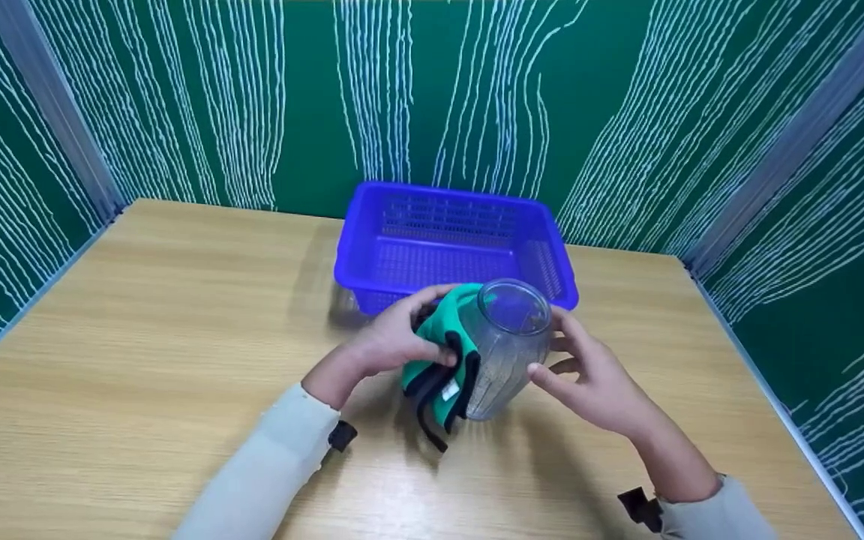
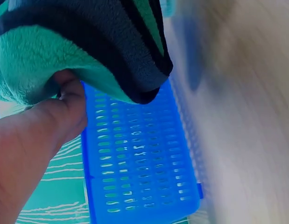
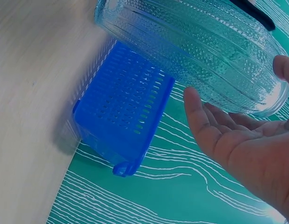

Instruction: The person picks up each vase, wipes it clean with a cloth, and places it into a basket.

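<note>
A clear ribbed glass jar (image 1: 511,352) is tilted above the table, its round mouth facing up toward the head camera. Against its left side lies a green cloth (image 1: 439,322) with black edging and a small white tag. My left hand (image 1: 394,334) grips this cloth, thumb in front; some fingers are hidden behind the fabric. On the jar's other side is my right hand (image 1: 593,375), its thumb and fingers loosely around the glass. The right wrist view shows the textured jar (image 3: 195,51) above the fingers of the right hand (image 3: 242,140).
Behind the hands stands a blue-purple plastic basket (image 1: 349,247) with slotted walls, on the wooden table (image 1: 177,322). Green panels (image 1: 312,97) with white wavy lines enclose the back and sides. Dark wrist mounts (image 1: 638,506) sit on both forearms.
</note>
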### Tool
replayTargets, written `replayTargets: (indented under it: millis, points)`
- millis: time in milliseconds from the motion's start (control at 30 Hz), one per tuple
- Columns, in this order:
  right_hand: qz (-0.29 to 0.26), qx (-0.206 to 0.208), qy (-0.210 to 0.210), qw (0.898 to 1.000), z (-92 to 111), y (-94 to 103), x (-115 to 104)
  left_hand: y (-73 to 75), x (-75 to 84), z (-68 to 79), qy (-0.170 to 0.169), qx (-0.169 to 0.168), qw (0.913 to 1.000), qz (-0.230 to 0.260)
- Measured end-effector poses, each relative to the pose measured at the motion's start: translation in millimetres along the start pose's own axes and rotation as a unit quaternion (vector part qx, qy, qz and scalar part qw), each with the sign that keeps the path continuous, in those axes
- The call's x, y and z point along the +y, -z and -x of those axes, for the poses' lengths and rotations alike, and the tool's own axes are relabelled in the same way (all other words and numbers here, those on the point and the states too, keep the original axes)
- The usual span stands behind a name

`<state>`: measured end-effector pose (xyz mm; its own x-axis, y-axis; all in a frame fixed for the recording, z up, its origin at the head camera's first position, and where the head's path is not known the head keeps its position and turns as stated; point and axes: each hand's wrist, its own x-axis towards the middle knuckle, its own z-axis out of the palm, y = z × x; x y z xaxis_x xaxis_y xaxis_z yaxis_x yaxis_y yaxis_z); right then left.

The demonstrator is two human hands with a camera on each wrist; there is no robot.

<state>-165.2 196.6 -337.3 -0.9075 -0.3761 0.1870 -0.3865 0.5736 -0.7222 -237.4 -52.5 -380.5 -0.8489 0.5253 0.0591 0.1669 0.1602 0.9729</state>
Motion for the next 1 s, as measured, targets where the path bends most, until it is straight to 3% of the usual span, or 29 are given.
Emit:
replayTargets:
  millis: [233, 533, 833, 1000]
  points:
    - [-0.017, 0.031, -0.012, 0.999, -1.4, -7.1, 1.4, -4.3, 24.2, 6.2, -0.038, 0.018, 0.9986, 0.033]
    - [0.018, 0.044, -0.036, 0.998, -3.5, -13.0, -1.3, -11.3, 15.9, 0.0, -0.063, -0.046, 0.9961, 0.042]
    - [0.022, 0.047, -0.033, 0.998, -4.3, -12.8, -0.8, -10.7, 7.0, -1.7, -0.029, -0.04, 0.9969, 0.061]
    - [0.026, 0.052, -0.036, 0.998, -6.9, -15.4, 20.5, -13.2, -0.6, -2.0, -0.009, -0.021, 0.999, 0.038]
